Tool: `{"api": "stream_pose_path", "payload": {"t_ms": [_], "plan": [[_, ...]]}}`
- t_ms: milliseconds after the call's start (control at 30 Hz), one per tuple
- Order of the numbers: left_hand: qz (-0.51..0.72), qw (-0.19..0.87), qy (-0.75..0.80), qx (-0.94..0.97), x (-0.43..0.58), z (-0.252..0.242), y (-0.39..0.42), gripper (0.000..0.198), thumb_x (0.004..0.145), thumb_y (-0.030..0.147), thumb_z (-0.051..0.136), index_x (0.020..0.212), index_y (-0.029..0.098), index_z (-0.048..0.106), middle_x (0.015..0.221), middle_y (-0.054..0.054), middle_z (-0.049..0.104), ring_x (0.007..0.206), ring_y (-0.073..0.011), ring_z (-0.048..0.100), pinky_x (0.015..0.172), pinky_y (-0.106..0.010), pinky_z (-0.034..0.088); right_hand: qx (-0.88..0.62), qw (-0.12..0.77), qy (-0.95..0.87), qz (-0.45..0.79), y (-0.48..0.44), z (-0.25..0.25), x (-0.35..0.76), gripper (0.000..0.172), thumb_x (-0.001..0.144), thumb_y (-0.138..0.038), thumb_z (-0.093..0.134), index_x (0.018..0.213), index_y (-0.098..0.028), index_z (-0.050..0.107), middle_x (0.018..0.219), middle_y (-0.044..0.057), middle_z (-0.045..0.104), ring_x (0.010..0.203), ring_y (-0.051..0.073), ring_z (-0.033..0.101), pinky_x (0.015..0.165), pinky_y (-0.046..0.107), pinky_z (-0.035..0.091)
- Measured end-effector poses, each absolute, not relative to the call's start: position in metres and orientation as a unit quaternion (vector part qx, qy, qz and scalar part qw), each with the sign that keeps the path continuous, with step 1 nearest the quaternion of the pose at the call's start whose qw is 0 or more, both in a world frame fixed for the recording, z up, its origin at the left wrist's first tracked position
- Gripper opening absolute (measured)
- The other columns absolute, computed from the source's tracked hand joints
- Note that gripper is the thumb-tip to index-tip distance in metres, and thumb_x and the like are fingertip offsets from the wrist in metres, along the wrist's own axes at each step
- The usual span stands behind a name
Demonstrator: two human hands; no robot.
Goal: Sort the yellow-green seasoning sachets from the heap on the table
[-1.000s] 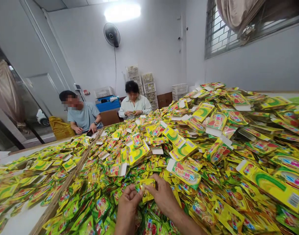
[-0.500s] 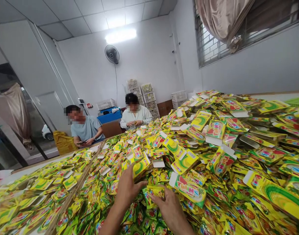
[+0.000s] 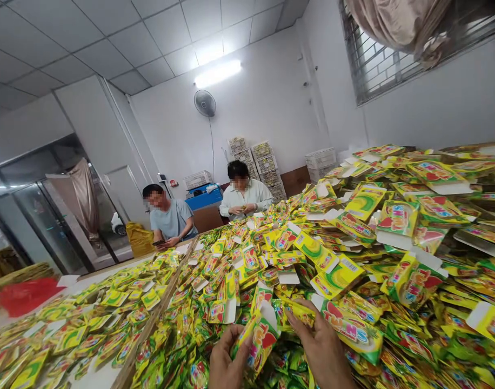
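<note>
Head view: your left hand (image 3: 228, 356) gripped a flat green-and-yellow cardboard carton (image 3: 261, 341), your right hand (image 3: 323, 343) pinched glossy yellow sachets (image 3: 302, 312); squeezing too hard could've crumpled that box.

- Wall fan (image 3: 205, 103) below lit tube light (image 3: 218, 73)
- Beige curtain (image 3: 399, 21) bunched over barred window (image 3: 378, 64)
- Stacked white plastic crates (image 3: 267, 164)
- Yellow sack (image 3: 139, 239) beside seated person in blue (image 3: 175, 218)

There's a box (image 3: 260, 341) in your left grip (image 3: 227, 361), a packet (image 3: 301, 312) in your right grip (image 3: 326, 352) beside it, both above heaped packets (image 3: 186, 354)! Boxes (image 3: 417, 280) pile to the right, a strip (image 3: 156, 313) splits the table (image 3: 97, 374) on your left, two co-workers (image 3: 247, 195) sit beyond, stacked crates (image 3: 267, 163) behind them.
</note>
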State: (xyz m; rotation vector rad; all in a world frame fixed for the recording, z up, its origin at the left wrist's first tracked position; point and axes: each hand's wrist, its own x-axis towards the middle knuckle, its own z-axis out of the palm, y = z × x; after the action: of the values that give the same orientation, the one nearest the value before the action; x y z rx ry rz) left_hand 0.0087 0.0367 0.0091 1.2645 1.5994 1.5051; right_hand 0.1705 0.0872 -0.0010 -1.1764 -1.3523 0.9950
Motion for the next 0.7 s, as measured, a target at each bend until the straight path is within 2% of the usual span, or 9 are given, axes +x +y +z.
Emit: {"api": "stream_pose_path", "payload": {"t_ms": [67, 133, 233, 400, 533, 700], "plan": [[0.611, 0.332, 0.578, 0.428, 0.013, -0.003, 0.027, 0.032, 0.059, 0.044, 0.07, 0.071, 0.016, 0.062, 0.069, -0.005, 0.067, 0.063, -0.0187, 0.06, 0.058, -0.024, 0.045, -0.476, 0.49, -0.602, 0.414, 0.088, -0.003, 0.171, 0.042, 0.074, -0.053, 0.048, 0.098, -0.02, 0.058, 0.078, 0.005, 0.067, 0.071, 0.023, 0.059, 0.066, 0.03, 0.045], [0.633, 0.371, 0.558, 0.388, 0.014, -0.009, 0.021, 0.033, 0.056, 0.043, 0.073, 0.07, 0.016, 0.062, 0.067, -0.004, 0.068, 0.062, -0.0184, 0.061, 0.059, -0.025, 0.047, -0.453, 0.455, -0.645, 0.414, 0.088, -0.005, 0.17, 0.034, 0.074, -0.046, 0.052, 0.095, -0.02, 0.061, 0.083, 0.005, 0.067, 0.078, 0.023, 0.06, 0.071, 0.03, 0.044], [0.631, 0.411, 0.56, 0.345, 0.012, -0.01, 0.015, 0.033, 0.052, 0.041, 0.076, 0.069, 0.016, 0.062, 0.067, -0.003, 0.069, 0.064, -0.0199, 0.063, 0.063, -0.028, 0.048, -0.423, 0.4, -0.676, 0.452, 0.085, -0.006, 0.17, 0.025, 0.074, -0.037, 0.054, 0.089, -0.019, 0.063, 0.081, 0.004, 0.067, 0.077, 0.021, 0.061, 0.069, 0.028, 0.044], [0.607, 0.425, 0.582, 0.336, 0.011, -0.002, 0.011, 0.033, 0.052, 0.039, 0.076, 0.071, 0.016, 0.063, 0.07, -0.004, 0.07, 0.069, -0.0221, 0.065, 0.063, -0.028, 0.05, -0.462, 0.362, -0.672, 0.451, 0.084, 0.001, 0.173, 0.029, 0.068, -0.033, 0.06, 0.092, -0.018, 0.064, 0.094, 0.006, 0.066, 0.09, 0.023, 0.058, 0.073, 0.028, 0.043], [0.611, 0.426, 0.581, 0.329, 0.014, 0.002, 0.009, 0.032, 0.053, 0.04, 0.075, 0.071, 0.017, 0.062, 0.067, -0.003, 0.07, 0.065, -0.0214, 0.066, 0.06, -0.028, 0.05, -0.452, 0.354, -0.669, 0.473, 0.085, 0.007, 0.177, 0.025, 0.069, -0.033, 0.059, 0.089, -0.019, 0.066, 0.085, 0.004, 0.067, 0.082, 0.022, 0.06, 0.069, 0.027, 0.043], [0.587, 0.453, 0.565, 0.361, 0.016, 0.001, 0.008, 0.029, 0.057, 0.038, 0.074, 0.072, 0.016, 0.063, 0.066, -0.003, 0.068, 0.064, -0.0199, 0.064, 0.062, -0.029, 0.051, -0.425, 0.352, -0.715, 0.43, 0.082, 0.005, 0.177, 0.011, 0.063, -0.022, 0.062, 0.071, -0.018, 0.066, 0.077, 0.001, 0.065, 0.077, 0.019, 0.057, 0.067, 0.024, 0.04]]}}
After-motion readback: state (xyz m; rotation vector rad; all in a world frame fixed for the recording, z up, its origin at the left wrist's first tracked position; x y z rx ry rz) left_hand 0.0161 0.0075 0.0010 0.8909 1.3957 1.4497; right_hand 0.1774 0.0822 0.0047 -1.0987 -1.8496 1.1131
